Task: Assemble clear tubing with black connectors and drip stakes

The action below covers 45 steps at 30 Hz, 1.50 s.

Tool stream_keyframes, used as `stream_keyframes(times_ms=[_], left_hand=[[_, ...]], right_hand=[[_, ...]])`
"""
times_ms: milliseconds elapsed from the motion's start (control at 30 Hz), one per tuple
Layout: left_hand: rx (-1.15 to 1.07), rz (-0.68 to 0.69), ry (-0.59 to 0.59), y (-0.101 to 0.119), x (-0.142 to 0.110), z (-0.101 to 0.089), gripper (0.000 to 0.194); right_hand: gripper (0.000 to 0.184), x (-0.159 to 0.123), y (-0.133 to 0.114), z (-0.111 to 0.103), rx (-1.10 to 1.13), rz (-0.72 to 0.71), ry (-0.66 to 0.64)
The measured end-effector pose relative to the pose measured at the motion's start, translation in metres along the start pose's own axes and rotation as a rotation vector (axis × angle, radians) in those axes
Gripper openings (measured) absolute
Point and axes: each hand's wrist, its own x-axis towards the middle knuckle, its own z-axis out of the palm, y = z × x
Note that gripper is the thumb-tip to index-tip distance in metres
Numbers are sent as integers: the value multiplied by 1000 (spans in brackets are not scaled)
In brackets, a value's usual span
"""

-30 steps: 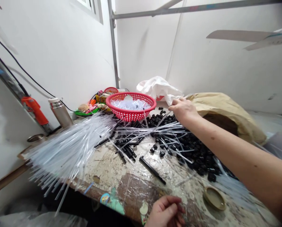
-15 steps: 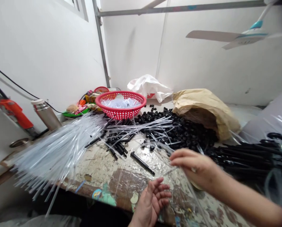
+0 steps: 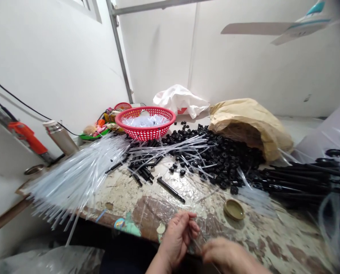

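Near the table's front edge, my left hand (image 3: 181, 236) has its fingers curled closed around the end of a thin clear plastic tube (image 3: 197, 243). Just to its right my right hand (image 3: 227, 253), smeared by motion, is closed on the same tube, low in the view. A single black plastic tube (image 3: 171, 190) lies on the worn table beyond my left hand. Up and to the right of my hands stands a small round dish (image 3: 234, 210). A bunch of short clear tubes (image 3: 252, 198) lies beyond that dish.
A large sheaf of clear tubes (image 3: 81, 179) overhangs the table's left edge. Behind are a red basket (image 3: 145, 133) of clear pieces, a heap of black caps (image 3: 224, 160) and a paper sack (image 3: 244, 110). Long black tubes (image 3: 298, 182) are stacked at right.
My right hand has come down and left from beside the black heap to my left hand, uncovering the small dish. The fingers of my left hand have curled in from open.
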Motion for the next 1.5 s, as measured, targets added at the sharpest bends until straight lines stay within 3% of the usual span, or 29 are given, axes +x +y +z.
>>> stream_keyframes(times_ms=[100, 200, 267, 333, 433, 500, 633, 800, 900, 1100, 1233, 1400, 1500], left_hand=[[52, -41, -70, -1, 1, 2, 24], [141, -44, -104, -2, 2, 3, 24], [184, -29, -94, -2, 2, 1, 23], [185, -35, -104, -3, 2, -1, 20], [134, -69, -157, -1, 2, -4, 20], [81, -90, -175, 1, 2, -3, 28], [-49, -102, -140, 6, 1, -1, 49], [-27, -72, -117, 3, 1, -4, 26], [-14, -68, -102, 1, 1, -7, 23], [-22, -107, -124, 2, 2, -7, 23], [-22, -112, -138, 2, 4, -7, 21], [-47, -105, -123, 1, 3, -9, 19], [-54, -89, -115, 1, 2, -9, 18]], right_hand=[[31, 34, -16, -11, -56, -29, 146], [40, 79, -29, -4, -78, 42, 271], [43, 103, -32, 8, 13, 123, 216], [31, 118, -33, 16, 144, 175, 121], [22, 122, -29, 4, 365, 251, 91], [22, 118, -21, -17, 433, 310, 171], [27, 116, 2, -47, 143, 326, 353], [21, 134, 21, -21, -34, 270, 247], [22, 151, 26, -12, -111, 261, 251], [21, 178, 47, -33, -259, 329, 308], [25, 189, 54, -33, -307, 387, 329], [10, 198, 47, -30, -252, 438, 330], [19, 190, 31, -37, -147, 407, 317]])
